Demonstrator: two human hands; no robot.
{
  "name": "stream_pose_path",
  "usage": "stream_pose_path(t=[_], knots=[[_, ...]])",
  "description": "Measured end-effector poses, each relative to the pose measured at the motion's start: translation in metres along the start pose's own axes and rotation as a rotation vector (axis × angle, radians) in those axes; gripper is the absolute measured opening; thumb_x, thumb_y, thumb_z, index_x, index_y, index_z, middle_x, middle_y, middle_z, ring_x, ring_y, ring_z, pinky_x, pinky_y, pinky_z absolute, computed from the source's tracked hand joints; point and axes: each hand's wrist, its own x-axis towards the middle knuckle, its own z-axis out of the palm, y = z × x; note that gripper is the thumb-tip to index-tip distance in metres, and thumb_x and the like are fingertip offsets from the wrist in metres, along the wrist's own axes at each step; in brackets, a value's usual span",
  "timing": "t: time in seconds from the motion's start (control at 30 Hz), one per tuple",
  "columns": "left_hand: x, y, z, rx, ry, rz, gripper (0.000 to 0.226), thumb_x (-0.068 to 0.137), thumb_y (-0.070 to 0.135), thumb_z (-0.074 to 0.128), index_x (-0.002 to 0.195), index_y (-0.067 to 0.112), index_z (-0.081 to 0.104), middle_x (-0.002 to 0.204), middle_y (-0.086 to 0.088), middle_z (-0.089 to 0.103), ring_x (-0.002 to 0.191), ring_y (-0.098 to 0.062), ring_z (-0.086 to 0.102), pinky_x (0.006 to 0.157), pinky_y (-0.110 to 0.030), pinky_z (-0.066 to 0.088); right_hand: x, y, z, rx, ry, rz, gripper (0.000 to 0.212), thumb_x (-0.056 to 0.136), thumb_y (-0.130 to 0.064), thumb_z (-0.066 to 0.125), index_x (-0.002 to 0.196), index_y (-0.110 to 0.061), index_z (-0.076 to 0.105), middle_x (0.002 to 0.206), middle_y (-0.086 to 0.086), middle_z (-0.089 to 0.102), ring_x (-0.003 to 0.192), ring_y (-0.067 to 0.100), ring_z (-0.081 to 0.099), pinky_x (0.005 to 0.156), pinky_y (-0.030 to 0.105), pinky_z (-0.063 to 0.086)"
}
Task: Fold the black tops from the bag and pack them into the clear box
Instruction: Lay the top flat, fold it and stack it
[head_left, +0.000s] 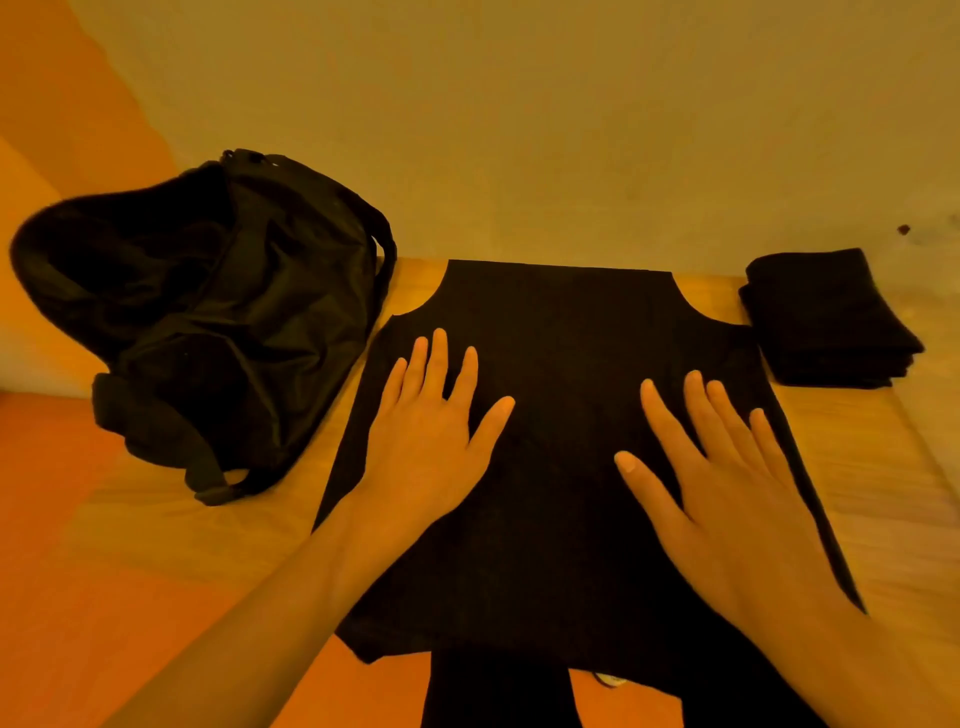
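Head view: black top (561, 332) spread flat on counter (893, 467), between bag (208, 312) and stack of folded tops (826, 322). Left grip (426, 441) and right grip (727, 499) both splayed straight, palms flat on the fabric, holding nothing. I'd smooth outward to kill wrinkles, then fold sides in symmetrically to match the stack. No clear box in view.
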Motion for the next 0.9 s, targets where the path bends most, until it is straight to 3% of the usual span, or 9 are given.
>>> stream_pose_path(t=[0.1, 0.27, 0.37, 0.47, 0.57, 0.67, 0.77, 0.83, 0.9], knots=[[-0.011, -0.003, 0.011, -0.031, -0.029, -0.036, 0.082, 0.088, 0.073, -0.006, 0.159, 0.033, -0.011, 0.168, -0.009, -0.019, 0.153, -0.025, -0.021, 0.124, -0.042, -0.010, 0.022, 0.029, 0.006, -0.034, 0.020, 0.080, 0.078, 0.087, -0.077, -0.014, 0.155, -0.037, -0.010, 0.168, 0.008, -0.002, 0.154, 0.022, -0.007, 0.126, 0.043, 0.001], [-0.020, -0.005, 0.012, -0.123, 0.061, -0.056, 0.080, 0.087, 0.071, -0.012, 0.158, 0.036, -0.011, 0.169, -0.007, -0.015, 0.154, -0.023, -0.019, 0.123, -0.040, -0.011, 0.050, 0.043, 0.018, -0.061, -0.114, 0.112, 0.084, 0.081, -0.074, -0.010, 0.157, -0.037, -0.011, 0.168, 0.010, -0.009, 0.154, 0.025, -0.012, 0.125, 0.045, -0.002], [-0.033, 0.001, 0.008, -0.131, 0.105, -0.038, 0.082, 0.087, 0.072, -0.013, 0.159, 0.035, -0.005, 0.169, -0.006, -0.015, 0.154, -0.023, -0.019, 0.124, -0.041, -0.011, 0.044, 0.040, 0.016, -0.033, -0.077, 0.101, 0.083, 0.082, -0.073, -0.009, 0.157, -0.036, -0.010, 0.168, 0.011, -0.009, 0.154, 0.027, -0.013, 0.126, 0.045, -0.002], [-0.056, 0.012, 0.008, -0.138, 0.046, 0.026, 0.089, 0.083, 0.076, -0.018, 0.161, 0.036, 0.002, 0.170, -0.005, -0.012, 0.154, -0.023, -0.018, 0.126, -0.043, -0.009, 0.022, 0.029, 0.010, 0.020, -0.002, 0.032, 0.079, 0.087, -0.072, -0.006, 0.158, -0.037, -0.007, 0.168, 0.009, -0.007, 0.154, 0.025, -0.012, 0.126, 0.044, -0.001], [-0.092, 0.008, 0.003, -0.366, 0.093, 0.015, 0.110, 0.074, 0.084, -0.025, 0.159, 0.035, 0.025, 0.171, -0.004, 0.005, 0.157, -0.018, -0.005, 0.127, -0.042, -0.003, -0.022, 0.022, 0.008, 0.187, 0.026, -0.002, 0.076, 0.088, -0.073, 0.004, 0.157, -0.042, -0.002, 0.169, 0.003, -0.005, 0.154, 0.019, -0.011, 0.126, 0.043, 0.005], [-0.135, -0.016, 0.003, -0.549, 0.358, -0.054, 0.102, 0.088, 0.082, -0.009, 0.154, 0.024, 0.042, 0.168, -0.004, 0.022, 0.157, -0.019, 0.010, 0.127, -0.045, 0.006, -0.079, 0.029, 0.018, 0.316, 0.141, -0.067, 0.071, 0.094, -0.075, 0.013, 0.158, -0.045, 0.005, 0.168, -0.007, -0.002, 0.154, 0.011, -0.010, 0.124, 0.038, 0.008], [-0.179, -0.024, 0.028, -0.496, 0.419, -0.004, 0.080, 0.100, 0.070, 0.015, 0.151, 0.018, 0.046, 0.167, -0.005, 0.025, 0.156, -0.022, 0.015, 0.124, -0.053, 0.019, -0.126, 0.037, 0.037, 0.248, 0.165, -0.184, 0.071, 0.095, -0.074, 0.020, 0.158, -0.044, 0.008, 0.168, -0.009, -0.001, 0.154, 0.008, -0.010, 0.122, 0.034, 0.004], [-0.206, -0.015, 0.051, -0.476, 0.449, 0.061, 0.066, 0.099, 0.063, 0.035, 0.140, 0.016, 0.059, 0.161, -0.005, 0.036, 0.150, -0.023, 0.029, 0.118, -0.052, 0.030, -0.151, 0.040, 0.050, 0.284, 0.233, -0.222, 0.065, 0.098, -0.063, 0.035, 0.157, -0.038, 0.024, 0.167, -0.004, 0.017, 0.155, 0.014, 0.009, 0.121, 0.038, 0.018], [-0.228, -0.003, 0.071, -0.531, 0.517, 0.103, 0.054, 0.096, 0.057, 0.045, 0.122, 0.015, 0.069, 0.150, -0.005, 0.048, 0.134, -0.019, 0.043, 0.106, -0.043, 0.037, -0.171, 0.044, 0.061, 0.384, 0.359, -0.222, 0.053, 0.097, -0.048, 0.049, 0.146, -0.028, 0.045, 0.152, -0.003, 0.042, 0.141, 0.017, 0.038, 0.110, 0.040, 0.041]])
